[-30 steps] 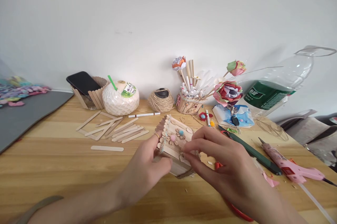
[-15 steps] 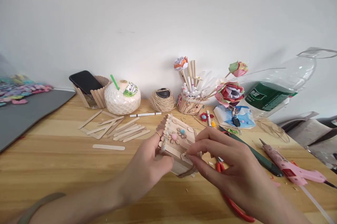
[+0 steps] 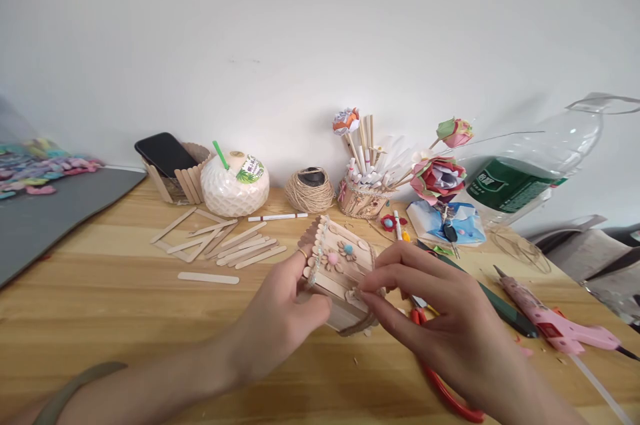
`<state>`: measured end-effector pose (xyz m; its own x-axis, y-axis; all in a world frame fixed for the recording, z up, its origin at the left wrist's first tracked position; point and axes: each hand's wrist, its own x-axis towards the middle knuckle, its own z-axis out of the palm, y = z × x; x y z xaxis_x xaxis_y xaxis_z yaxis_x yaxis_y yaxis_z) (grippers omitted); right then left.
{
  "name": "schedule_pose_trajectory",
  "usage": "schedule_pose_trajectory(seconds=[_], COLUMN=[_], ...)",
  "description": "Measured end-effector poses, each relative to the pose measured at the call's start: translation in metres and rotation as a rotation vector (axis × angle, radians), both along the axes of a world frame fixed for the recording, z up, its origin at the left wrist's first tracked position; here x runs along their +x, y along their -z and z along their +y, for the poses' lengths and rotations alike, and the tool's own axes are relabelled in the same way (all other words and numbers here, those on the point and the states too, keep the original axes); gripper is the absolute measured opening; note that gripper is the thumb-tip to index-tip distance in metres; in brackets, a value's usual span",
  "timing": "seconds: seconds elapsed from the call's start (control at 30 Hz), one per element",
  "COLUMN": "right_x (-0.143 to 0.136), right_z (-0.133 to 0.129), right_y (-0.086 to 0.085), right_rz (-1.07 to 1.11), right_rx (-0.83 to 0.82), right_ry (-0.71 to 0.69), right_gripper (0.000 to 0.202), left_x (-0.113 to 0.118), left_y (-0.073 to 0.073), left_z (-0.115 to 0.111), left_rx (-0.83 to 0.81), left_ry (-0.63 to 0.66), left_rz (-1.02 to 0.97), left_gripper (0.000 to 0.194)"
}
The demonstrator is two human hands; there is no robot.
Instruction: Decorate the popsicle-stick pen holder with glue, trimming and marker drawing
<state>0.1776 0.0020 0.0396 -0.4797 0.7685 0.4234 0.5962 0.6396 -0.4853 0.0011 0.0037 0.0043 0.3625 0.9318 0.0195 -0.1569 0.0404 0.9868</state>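
A small container made of craft sticks (image 3: 333, 285) is tilted above the table, its decorated side facing up. That side carries a flower with a pink centre (image 3: 332, 260) and one with a blue centre (image 3: 349, 250); a glittery trim and a twine band run along its edges. My left hand (image 3: 287, 305) grips the container's left end, thumb along the near side. At the right corner my right hand (image 3: 425, 312) pinches a small pale wooden piece (image 3: 353, 296) against the surface. The fingertips partly hide that piece.
Loose craft sticks (image 3: 245, 248) lie left of centre. Behind stand a coconut (image 3: 235, 185), a twine ball (image 3: 309, 190) and a pen holder (image 3: 363, 198). To the right are red-handled pliers (image 3: 445, 392), a pink glue gun (image 3: 560, 325) and a plastic bottle (image 3: 520, 182).
Almost nothing differs. The whole view has shifted very slightly, and both hands keep the same hold on the container and the small piece.
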Motion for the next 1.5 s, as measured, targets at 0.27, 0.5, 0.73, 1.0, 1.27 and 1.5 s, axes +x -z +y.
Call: schedule_pose_trajectory(seconds=[0.27, 0.5, 0.73, 1.0, 1.27, 1.5], right_x=[-0.005, -0.006, 0.010, 0.011, 0.005, 0.003], right_z=[0.000, 0.000, 0.001, -0.001, -0.004, -0.004], right_y=[0.000, 0.003, 0.014, 0.043, 0.042, 0.047], right_rz=[-0.020, -0.005, 0.038, 0.023, 0.178, 0.281], right_rx=[-0.039, -0.050, -0.042, -0.290, -0.447, -0.502], right_ry=[0.036, 0.036, 0.123, 0.062, 0.115, 0.121], right_gripper=[0.017, 0.019, 0.034, 0.071, 0.049, 0.044], left_x=[-0.001, 0.000, 0.000, 0.002, 0.005, 0.005], left_y=[0.002, 0.000, 0.002, 0.006, 0.011, 0.002], left_z=[-0.001, 0.001, 0.000, -0.001, 0.001, 0.001], left_rx=[-0.061, -0.044, -0.030, -0.080, -0.051, -0.060], left_ry=[0.025, -0.004, 0.014, 0.029, -0.012, -0.015], left_rz=[0.011, 0.016, 0.001, 0.020, 0.085, 0.111], left_gripper=[0.017, 0.021, 0.029, 0.024, 0.027, 0.028])
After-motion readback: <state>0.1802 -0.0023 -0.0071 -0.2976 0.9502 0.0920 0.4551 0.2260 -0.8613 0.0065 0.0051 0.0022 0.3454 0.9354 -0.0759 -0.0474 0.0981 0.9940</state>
